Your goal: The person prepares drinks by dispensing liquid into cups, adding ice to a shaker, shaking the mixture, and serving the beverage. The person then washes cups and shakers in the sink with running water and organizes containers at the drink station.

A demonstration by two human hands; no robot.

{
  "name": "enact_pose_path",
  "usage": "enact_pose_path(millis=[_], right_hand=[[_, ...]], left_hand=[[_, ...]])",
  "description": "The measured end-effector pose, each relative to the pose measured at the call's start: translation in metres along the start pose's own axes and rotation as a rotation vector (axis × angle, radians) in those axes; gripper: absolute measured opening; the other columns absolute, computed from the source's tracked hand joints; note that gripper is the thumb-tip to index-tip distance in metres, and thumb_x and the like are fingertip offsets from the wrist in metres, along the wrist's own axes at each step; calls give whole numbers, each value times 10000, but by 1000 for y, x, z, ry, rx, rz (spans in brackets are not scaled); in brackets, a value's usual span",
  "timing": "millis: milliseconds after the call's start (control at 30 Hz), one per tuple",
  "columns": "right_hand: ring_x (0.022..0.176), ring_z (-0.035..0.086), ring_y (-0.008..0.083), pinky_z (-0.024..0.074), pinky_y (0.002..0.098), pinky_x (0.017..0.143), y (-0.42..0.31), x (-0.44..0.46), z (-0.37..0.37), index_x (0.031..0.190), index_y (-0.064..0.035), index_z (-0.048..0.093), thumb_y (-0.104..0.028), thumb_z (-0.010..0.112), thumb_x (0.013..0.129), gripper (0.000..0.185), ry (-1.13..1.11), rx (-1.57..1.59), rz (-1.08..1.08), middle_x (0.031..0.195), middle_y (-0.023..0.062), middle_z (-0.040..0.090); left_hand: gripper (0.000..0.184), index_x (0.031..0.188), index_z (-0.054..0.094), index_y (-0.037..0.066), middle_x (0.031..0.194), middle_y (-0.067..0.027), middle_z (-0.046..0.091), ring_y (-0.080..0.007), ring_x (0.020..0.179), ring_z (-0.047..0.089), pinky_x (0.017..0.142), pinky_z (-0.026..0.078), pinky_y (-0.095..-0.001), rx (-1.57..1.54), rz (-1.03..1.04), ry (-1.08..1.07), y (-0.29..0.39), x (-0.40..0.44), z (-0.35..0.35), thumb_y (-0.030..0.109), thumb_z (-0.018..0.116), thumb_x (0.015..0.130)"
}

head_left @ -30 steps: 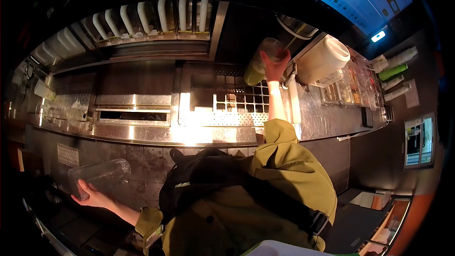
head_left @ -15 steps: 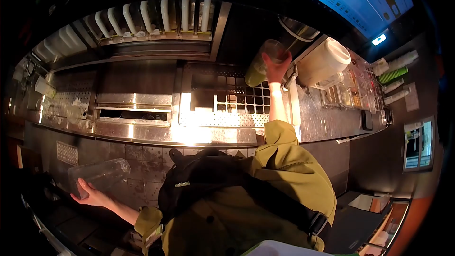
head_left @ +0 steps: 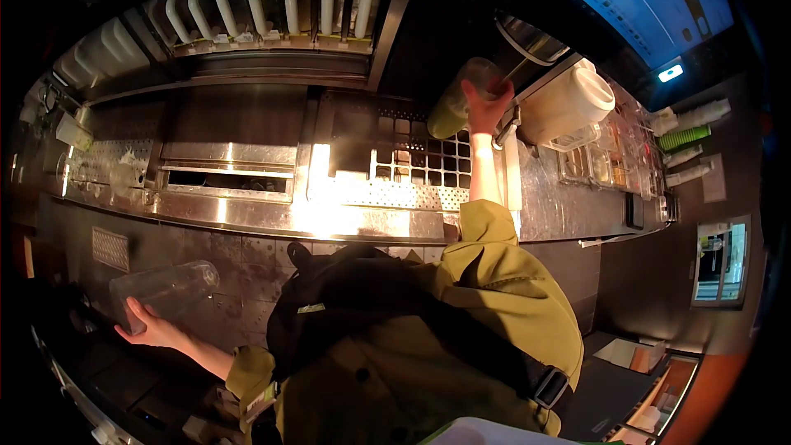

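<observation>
while r hand [head_left: 488, 105] grips green-tinged cup [head_left: 449, 114] nr metal grid [head_left: 420, 163], l hand [head_left: 152, 330] clasps clear container [head_left: 175, 285], off counter [head_left: 560, 198]; prob. holding step, next move calls for steady grip w/ both.

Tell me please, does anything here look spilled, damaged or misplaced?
The floor tiles near the clear container in the left hand look unevenly blotched, perhaps from a spill or stains. Nothing else stands out.
</observation>
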State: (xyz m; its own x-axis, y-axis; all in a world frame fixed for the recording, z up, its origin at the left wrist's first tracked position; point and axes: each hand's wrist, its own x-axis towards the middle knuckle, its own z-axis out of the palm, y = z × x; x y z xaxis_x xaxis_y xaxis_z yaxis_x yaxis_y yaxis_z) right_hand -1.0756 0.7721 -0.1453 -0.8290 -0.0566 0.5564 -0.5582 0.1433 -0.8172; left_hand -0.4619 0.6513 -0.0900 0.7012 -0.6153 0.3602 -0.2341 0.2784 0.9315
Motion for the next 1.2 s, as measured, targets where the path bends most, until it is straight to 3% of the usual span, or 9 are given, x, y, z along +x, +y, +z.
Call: enact_pose_path(millis=[200, 300, 500, 600, 667, 767, 800, 967, 1200], right_hand=[[987, 440, 194, 350, 291, 886, -1, 0, 3, 1198, 41, 351, -269, 841, 518, 894, 36, 55, 14, 1070, 97, 475], [1144, 416, 324, 360, 377, 943, -5, 1, -1, 1262, -32, 308, -367, 819, 485, 988, -14, -78, 118, 1254, 189, 414], [937, 444, 192, 364, 295, 868, 2, 1, 4, 1149, 5, 399, -224, 838, 516, 804, 67, -57, -72, 1023, 79, 478], [954, 449, 230, 395, 427, 817, 58, 14, -3, 1016, -52, 479, -233, 717, 620, 496, -1, 1128, 541, 1015, 88, 504], [988, 451, 274, 415, 562, 786, 56, 18, -8, 903, -98, 541, -262, 595, 729, 245, -33, 1369, 840, 1019, 105, 525], [1022, 463, 240, 426, 378, 867, -18, -23, 3, 1111, -38, 439, -37, 741, 593, 599, -192, 171, -199, 1063, 114, 519], [1048, 449, 220, 409, 310, 888, -23, -27, 15, 1188, -31, 354, 1, 789, 523, 795, -297, 127, -203, 1153, 105, 466], [1140, 396, 219, 442, 318, 853, -162, -100, 108, 1260, -73, 311, 58, 723, 587, 800, -938, 662, 104, 1194, 93, 407], [1182, 358, 272, 282, 368, 1001, -311, -261, 352, 1251, -24, 240, -65, 782, 591, 855, -1068, 1008, 27, 1251, 185, 360]], left_hand=[[745, 1285, 200, 28, 1079, -136, 535, -191, 966, 521, 826, 426, -292, -8, -27, -7, 3, -1, 1, 182, 691, 747], [743, 1287, 196, 28, 1082, -136, 536, -193, 973, 523, 822, 429, -291, 1, -30, -15, 4, -2, 5, 177, 687, 750], [719, 1283, 187, 18, 1067, -177, 530, -221, 939, 547, 837, 450, -321, -19, -18, -28, -5, 5, 8, 136, 668, 762], [725, 1277, 198, -6, 1035, -203, 527, -245, 916, 552, 813, 475, -342, 77, 74, -24, -15, 12, 1, 113, 679, 747], [757, 1285, 232, 14, 1058, -174, 498, -209, 884, 537, 779, 466, -307, 17, 53, -1, -1, 6, 2, 123, 716, 714], [763, 1312, 207, 47, 1077, -110, 477, -160, 875, 524, 770, 452, -279, -96, 84, -4, -2, 2, 1, 93, 697, 728], [772, 1318, 212, 58, 1077, -102, 476, -152, 885, 510, 786, 434, -276, -96, 70, 20, -2, 3, 2, 91, 703, 723], [807, 1325, 213, 71, 1087, -85, 460, -174, 965, 464, 822, 396, -287, -75, 10, 22, -13, 13, -5, 104, 722, 699], [876, 1349, 187, 117, 1156, -107, 437, -220, 1045, 461, 883, 364, -330, -72, -128, -84, -30, 23, -26, 190, 736, 671]])
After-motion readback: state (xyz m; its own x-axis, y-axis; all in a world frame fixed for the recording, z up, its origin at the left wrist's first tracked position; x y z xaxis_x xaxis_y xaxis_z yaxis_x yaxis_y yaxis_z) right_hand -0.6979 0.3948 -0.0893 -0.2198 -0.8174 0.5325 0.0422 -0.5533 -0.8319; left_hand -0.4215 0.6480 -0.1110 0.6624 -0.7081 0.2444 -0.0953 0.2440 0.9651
